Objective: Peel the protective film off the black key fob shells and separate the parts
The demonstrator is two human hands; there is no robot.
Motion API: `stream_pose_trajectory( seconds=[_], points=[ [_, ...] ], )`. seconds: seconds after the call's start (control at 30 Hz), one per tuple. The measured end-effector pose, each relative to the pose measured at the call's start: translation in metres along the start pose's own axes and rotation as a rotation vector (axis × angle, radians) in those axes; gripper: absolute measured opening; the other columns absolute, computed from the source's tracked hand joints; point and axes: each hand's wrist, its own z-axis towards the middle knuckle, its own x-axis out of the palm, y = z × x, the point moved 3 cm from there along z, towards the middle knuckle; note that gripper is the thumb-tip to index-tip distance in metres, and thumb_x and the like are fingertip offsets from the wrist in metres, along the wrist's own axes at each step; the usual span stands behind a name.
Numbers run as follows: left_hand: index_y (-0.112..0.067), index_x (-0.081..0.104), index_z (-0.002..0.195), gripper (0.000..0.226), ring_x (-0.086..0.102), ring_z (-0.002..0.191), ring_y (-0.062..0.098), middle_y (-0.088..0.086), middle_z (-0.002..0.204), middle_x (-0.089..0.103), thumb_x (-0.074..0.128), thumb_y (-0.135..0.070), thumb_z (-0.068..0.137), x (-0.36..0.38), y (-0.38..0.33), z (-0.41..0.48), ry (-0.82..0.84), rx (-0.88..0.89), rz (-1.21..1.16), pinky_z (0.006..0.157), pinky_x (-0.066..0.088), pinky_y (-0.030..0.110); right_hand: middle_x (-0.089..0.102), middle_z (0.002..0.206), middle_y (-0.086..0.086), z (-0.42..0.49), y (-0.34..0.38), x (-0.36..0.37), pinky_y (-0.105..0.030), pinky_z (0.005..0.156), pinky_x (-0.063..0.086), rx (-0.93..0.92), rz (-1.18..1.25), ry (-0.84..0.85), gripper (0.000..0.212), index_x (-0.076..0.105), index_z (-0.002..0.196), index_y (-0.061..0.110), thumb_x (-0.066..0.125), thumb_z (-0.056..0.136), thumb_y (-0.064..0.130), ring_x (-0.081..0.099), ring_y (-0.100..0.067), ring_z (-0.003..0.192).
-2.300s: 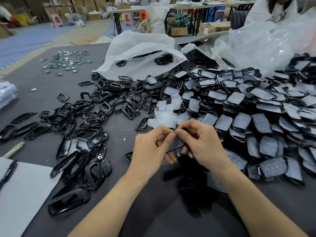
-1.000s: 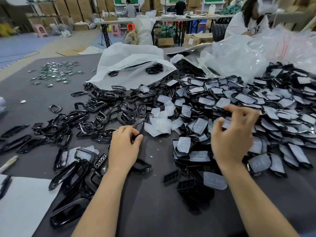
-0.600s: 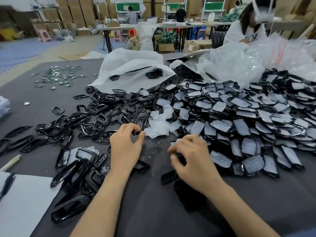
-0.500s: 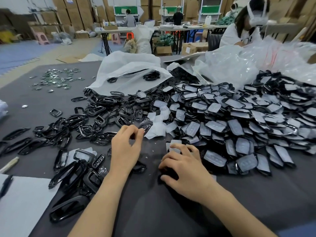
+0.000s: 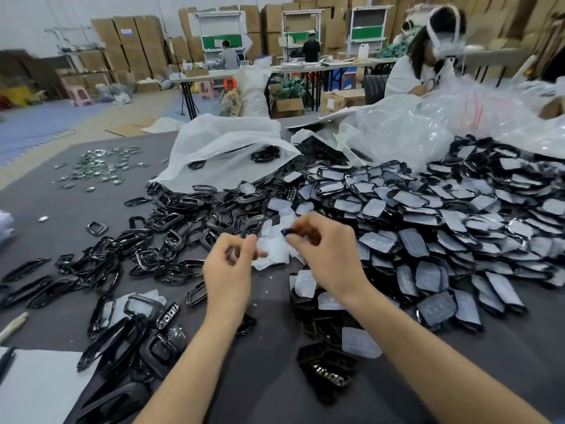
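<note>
Head view: grey worktop (image 5: 61, 209), stacked cartons (image 5: 128, 41) behind, film-covered shells (image 5: 428, 224) heaped right. Left hand (image 5: 226, 273) pinches a black frame (image 5: 255, 224); right hand (image 5: 330, 255) fingers pinch a small black part (image 5: 289, 231).

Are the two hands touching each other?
Apart. The head view shows a gap between the left hand and the right hand, with white film scraps showing through it.

1. Frames (image 5: 171, 221): black plastic, glossy and smooth.
2. Shells (image 5: 435, 307): black plastic, faces under film (image 5: 376, 206), which is pale, frosted and matt.
3. Table (image 5: 76, 215): grey, matt, cloth-like cover.
4. Bags (image 5: 412, 133): clear plastic, shiny and crinkled.
5. Bits (image 5: 104, 166): bright, shiny metal.
6. Boxes (image 5: 131, 41): brown matt cardboard.
7. Sheet (image 5: 36, 390): white matt paper.
</note>
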Motion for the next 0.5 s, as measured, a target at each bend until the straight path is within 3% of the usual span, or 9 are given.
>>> stream_pose_trajectory(
  seconds=[0.07, 0.17, 0.23, 0.37, 0.5],
  points=[
    [-0.014, 0.055, 0.077, 0.018, 0.065, 0.063, 0.009, 0.006, 0.071, 0.070, 0.066, -0.016, 0.090, 0.022, 0.002, 0.003, -0.002, -0.123, -0.163, 0.068, 0.052, 0.019, 0.066, 0.077, 0.009, 0.017, -0.004, 0.007, -0.015, 0.067, 0.042, 0.017, -0.040, -0.113, 0.005, 0.068, 0.087, 0.016, 0.071, 0.084, 0.013, 0.056, -0.002, 0.070],
    [-0.009, 0.053, 0.080, 0.016, 0.065, 0.061, 0.010, 0.011, 0.084, 0.068, 0.060, -0.013, 0.094, 0.041, 0.009, 0.005, 0.052, -0.219, -0.332, 0.065, 0.053, 0.022, 0.069, 0.081, 0.007, 0.023, -0.012, 0.015, -0.021, 0.067, 0.042, -0.042, -0.099, -0.251, 0.005, 0.067, 0.089, 0.014, 0.069, 0.085, 0.012, 0.055, -0.006, 0.070],
    [-0.007, 0.058, 0.079, 0.027, 0.063, 0.059, 0.011, 0.006, 0.082, 0.072, 0.048, -0.019, 0.100, 0.042, 0.013, 0.004, 0.131, -0.252, -0.420, 0.061, 0.052, 0.020, 0.067, 0.081, 0.007, 0.017, -0.019, 0.017, -0.018, 0.064, 0.041, -0.117, -0.108, -0.313, 0.008, 0.066, 0.090, 0.013, 0.069, 0.085, 0.007, 0.051, -0.004, 0.065],
    [-0.018, 0.067, 0.058, 0.054, 0.057, 0.053, 0.014, 0.010, 0.073, 0.069, 0.036, -0.022, 0.102, 0.045, 0.014, -0.001, 0.184, -0.318, -0.515, 0.055, 0.049, 0.020, 0.055, 0.095, -0.001, 0.008, -0.033, 0.015, -0.023, 0.071, 0.050, -0.248, -0.090, -0.320, 0.014, 0.067, 0.089, 0.008, 0.069, 0.082, -0.003, 0.057, -0.013, 0.079],
    [-0.022, 0.059, 0.059, 0.035, 0.046, 0.055, 0.011, 0.006, 0.067, 0.056, 0.051, -0.029, 0.092, 0.049, 0.018, -0.008, 0.211, -0.293, -0.423, 0.054, 0.042, 0.019, 0.050, 0.083, -0.003, 0.008, -0.037, 0.008, -0.027, 0.057, 0.049, -0.281, -0.041, -0.337, 0.015, 0.071, 0.093, 0.011, 0.067, 0.084, -0.001, 0.052, -0.015, 0.066]
  ],
)
